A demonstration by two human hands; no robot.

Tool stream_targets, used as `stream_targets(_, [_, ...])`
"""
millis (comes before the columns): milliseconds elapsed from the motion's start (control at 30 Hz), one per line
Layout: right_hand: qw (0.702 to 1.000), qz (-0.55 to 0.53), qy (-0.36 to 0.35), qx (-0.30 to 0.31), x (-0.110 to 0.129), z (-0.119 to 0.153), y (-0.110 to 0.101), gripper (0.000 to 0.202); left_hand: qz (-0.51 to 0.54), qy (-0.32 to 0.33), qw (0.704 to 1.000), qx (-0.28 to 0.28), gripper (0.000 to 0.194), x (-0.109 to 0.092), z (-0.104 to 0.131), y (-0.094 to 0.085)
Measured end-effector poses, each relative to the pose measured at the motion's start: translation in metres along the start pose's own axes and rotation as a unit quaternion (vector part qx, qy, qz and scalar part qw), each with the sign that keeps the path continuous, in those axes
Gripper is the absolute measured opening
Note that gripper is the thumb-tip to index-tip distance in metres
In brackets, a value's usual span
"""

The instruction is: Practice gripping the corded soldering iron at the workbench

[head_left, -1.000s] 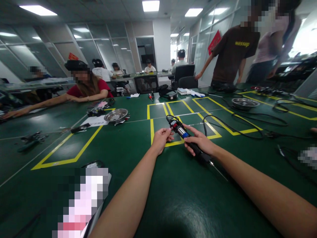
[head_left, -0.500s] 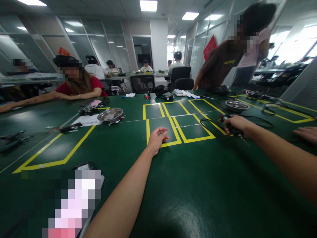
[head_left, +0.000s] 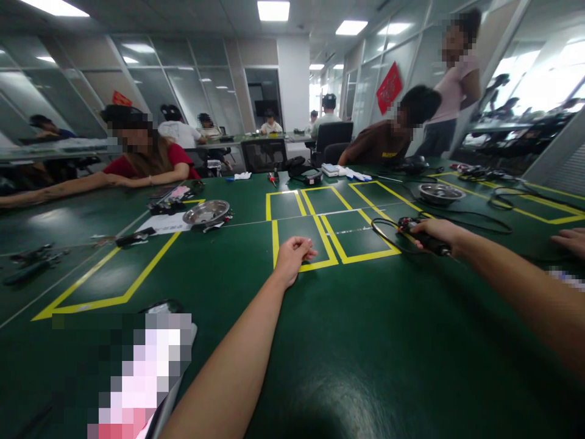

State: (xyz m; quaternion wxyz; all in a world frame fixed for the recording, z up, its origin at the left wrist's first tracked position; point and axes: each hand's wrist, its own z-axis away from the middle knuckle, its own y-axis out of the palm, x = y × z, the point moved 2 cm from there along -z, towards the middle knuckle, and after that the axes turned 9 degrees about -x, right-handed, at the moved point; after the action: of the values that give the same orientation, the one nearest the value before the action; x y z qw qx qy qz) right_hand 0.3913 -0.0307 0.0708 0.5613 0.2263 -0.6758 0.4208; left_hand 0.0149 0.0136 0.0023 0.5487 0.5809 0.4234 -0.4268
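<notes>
My right hand [head_left: 435, 234] grips a black electric screwdriver [head_left: 423, 240] low over the green table [head_left: 347, 341], at the right of the yellow-taped boxes [head_left: 333, 235]. The tool's black cable [head_left: 461, 214] loops away behind it. My left hand [head_left: 293, 258] rests on the table at the near edge of the left taped box, fingers loosely curled, holding nothing.
A steel bowl [head_left: 206, 213] and paper lie to the left, another steel bowl [head_left: 441, 193] to the right. A person in red [head_left: 146, 161] leans on the table at the left. Another person's hand [head_left: 570, 240] rests at the right edge. A blurred phone [head_left: 150, 360] lies near me.
My right hand carried the screwdriver from the centre box out to the right. My left hand let go of it and stayed on the table. The person in brown sat down.
</notes>
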Motion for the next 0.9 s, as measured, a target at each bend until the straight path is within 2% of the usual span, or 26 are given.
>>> stream_targets(100, [0.997,-0.033,0.049,0.044,0.004,0.022,0.023,0.062,0.000,-0.011,1.000,0.010,0.038,0.001,-0.002,0.000])
stream_targets(200, [0.986,-0.137,0.029,0.089,0.019,0.055,0.055,0.090,0.022,-0.014,1.000,0.011,0.049,0.003,-0.004,0.000])
stream_targets(300, [0.963,-0.218,-0.014,0.156,0.036,0.093,0.091,0.098,0.027,-0.014,0.999,0.011,0.052,0.003,-0.004,-0.001])
stream_targets(367, [0.941,-0.249,-0.018,0.227,0.040,0.116,0.114,0.099,0.037,-0.017,0.999,0.010,0.046,0.001,-0.003,-0.001])
stream_targets(433, [0.916,-0.270,-0.017,0.296,0.038,0.133,0.134,0.098,0.059,-0.027,0.998,0.010,0.046,-0.003,-0.001,-0.002])
stream_targets(500, [0.894,-0.284,-0.019,0.346,0.029,0.143,0.149,0.097,0.074,-0.048,0.996,0.016,0.055,-0.006,0.000,-0.002])
stream_targets(600, [0.882,-0.287,-0.010,0.374,0.011,0.148,0.162,0.096,0.074,-0.063,0.995,0.029,0.065,-0.007,0.000,-0.001])
stream_targets(767, [0.885,-0.285,-0.002,0.369,0.002,0.146,0.163,0.095,0.048,-0.040,0.998,0.028,0.042,-0.001,-0.003,0.002])
stream_targets(900, [0.881,-0.276,-0.008,0.385,0.004,0.148,0.161,0.095,0.062,-0.033,0.997,0.009,0.034,0.001,-0.003,0.002])
